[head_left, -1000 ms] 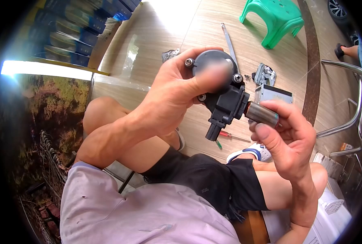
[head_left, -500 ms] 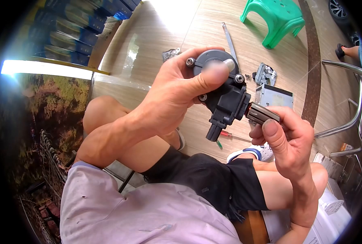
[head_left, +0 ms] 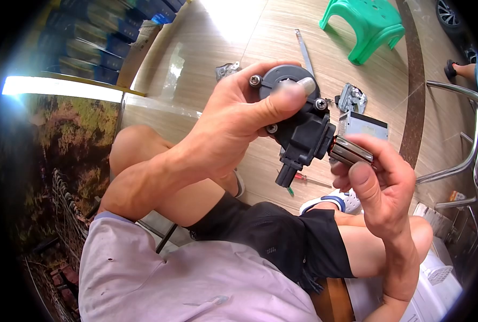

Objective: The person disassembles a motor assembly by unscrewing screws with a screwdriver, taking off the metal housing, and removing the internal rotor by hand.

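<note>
A black motor gear housing (head_left: pixel 303 137) with a round gear cover, several screws and a plug socket is held up in front of me. My left hand (head_left: pixel 231 115) wraps around its round end, thumb pressed on top. Out of the housing's right side sticks a metal motor armature (head_left: pixel 352 150), with a bit of copper winding visible beside the housing. My right hand (head_left: pixel 386 185) pinches the armature's outer end between thumb and fingers. How far the armature's inner end reaches into the housing is hidden.
On the tiled floor lie a flat metal strip (head_left: pixel 303 51), a silver metal box (head_left: pixel 363 124), metal mechanism parts (head_left: pixel 352 98) and a screwdriver (head_left: pixel 311 180). A green plastic stool (head_left: pixel 365 24) stands beyond, a chrome chair frame (head_left: pixel 476 142) to the right. Another person's foot shows far right.
Both hands and the housing have shifted slightly right in view. My right thumb has slid down along the armature, which appears slightly turned about its length.
</note>
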Demonstrator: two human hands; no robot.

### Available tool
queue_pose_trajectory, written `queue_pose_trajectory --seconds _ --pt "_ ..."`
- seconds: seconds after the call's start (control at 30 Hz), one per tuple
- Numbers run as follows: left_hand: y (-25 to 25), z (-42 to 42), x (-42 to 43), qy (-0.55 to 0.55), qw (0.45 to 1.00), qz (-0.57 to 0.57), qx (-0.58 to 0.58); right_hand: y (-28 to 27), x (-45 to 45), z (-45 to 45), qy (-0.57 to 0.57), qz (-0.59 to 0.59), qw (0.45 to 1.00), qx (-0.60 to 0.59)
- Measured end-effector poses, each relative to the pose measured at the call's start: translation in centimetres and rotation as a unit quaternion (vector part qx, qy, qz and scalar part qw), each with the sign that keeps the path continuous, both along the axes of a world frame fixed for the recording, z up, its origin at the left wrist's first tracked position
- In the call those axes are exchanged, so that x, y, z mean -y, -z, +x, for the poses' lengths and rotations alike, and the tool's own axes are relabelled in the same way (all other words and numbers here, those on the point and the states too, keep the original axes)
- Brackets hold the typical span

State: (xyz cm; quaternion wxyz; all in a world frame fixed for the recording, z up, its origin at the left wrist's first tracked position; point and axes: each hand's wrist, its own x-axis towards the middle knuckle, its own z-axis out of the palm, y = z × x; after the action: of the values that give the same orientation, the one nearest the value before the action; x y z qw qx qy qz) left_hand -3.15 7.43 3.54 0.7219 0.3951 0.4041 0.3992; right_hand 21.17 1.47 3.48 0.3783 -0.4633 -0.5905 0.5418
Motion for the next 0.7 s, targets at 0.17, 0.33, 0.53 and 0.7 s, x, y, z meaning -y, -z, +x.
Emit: queue_pose_trajectory --seconds 0.17,0.33,0.53,0.7 --pt "0.0 0.0 0.0 0.005 1.0 -0.004 -0.006 0.9 0.4 -1.1 0.068 0.065 0.995 -0.023" --pt "0.0 0.1 0.0 0.004 1.0 -0.008 -0.005 -0.1 0.0 0.8 -0.026 -0.028 0.999 0.018" --pt "0.1 0.1 0.0 0.013 1.0 -0.004 0.004 0.4 0.4 -0.5 0.024 0.051 0.998 0.018" --pt "0.2 0.2 0.0 0.01 1.0 -0.007 0.0 0.1 -0.1 1.1 -0.037 -0.021 0.999 0.018"
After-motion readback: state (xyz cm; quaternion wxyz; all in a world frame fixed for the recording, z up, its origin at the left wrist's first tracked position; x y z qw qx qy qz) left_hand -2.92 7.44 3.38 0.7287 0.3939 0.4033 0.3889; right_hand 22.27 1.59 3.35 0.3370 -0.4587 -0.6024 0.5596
